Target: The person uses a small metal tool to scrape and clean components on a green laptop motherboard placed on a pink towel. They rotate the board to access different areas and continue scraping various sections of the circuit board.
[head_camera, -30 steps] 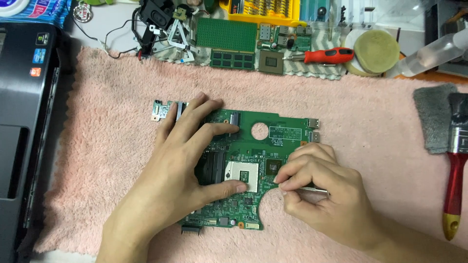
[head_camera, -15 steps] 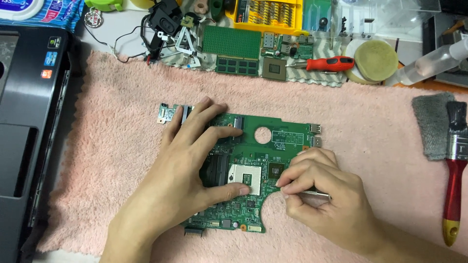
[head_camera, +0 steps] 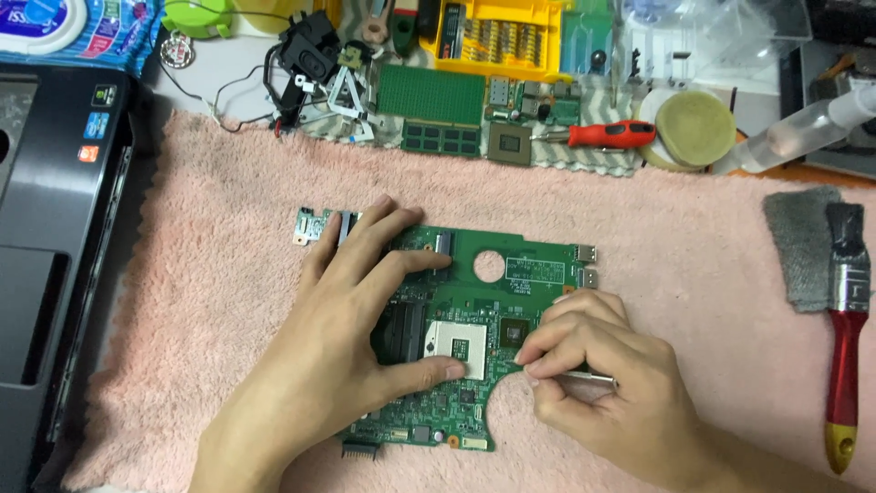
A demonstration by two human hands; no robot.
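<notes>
Head view shows a green circuit board (head_camera: 474, 301) lying flat in the middle of a pink towel (head_camera: 219, 301) that covers the tabletop; the soft pile probably cushions the board's underside and keeps it from sliding. The left hand (head_camera: 347, 338) lies spread and flat on the board's left half, fingers reaching towards its far edge and the thumb resting beside the square socket (head_camera: 456, 345), which looks like a way of pinning the board down. The right hand (head_camera: 602, 383) is curled at the board's near right edge, thumb and forefinger pinched on a thin metal tool (head_camera: 589, 376) whose tip points at the small dark chip (head_camera: 513, 330) next to the socket. What the tip touches is covered by the fingertips, and the kind of tool cannot be told.

Much of the board's left half is hidden under the left hand, and both forearms are cut off by the near edge of the picture. Along the towel's far edge sit two memory sticks (head_camera: 438, 114), a loose square chip (head_camera: 508, 143) and a red-handled screwdriver (head_camera: 610, 135), with a yellow bit case (head_camera: 502, 36) behind them. A red-handled brush (head_camera: 844, 347) lies on a grey cloth (head_camera: 803, 246) at the towel's right edge. A dark laptop shell (head_camera: 55, 265), partly cut off, fills the tabletop's left side.
</notes>
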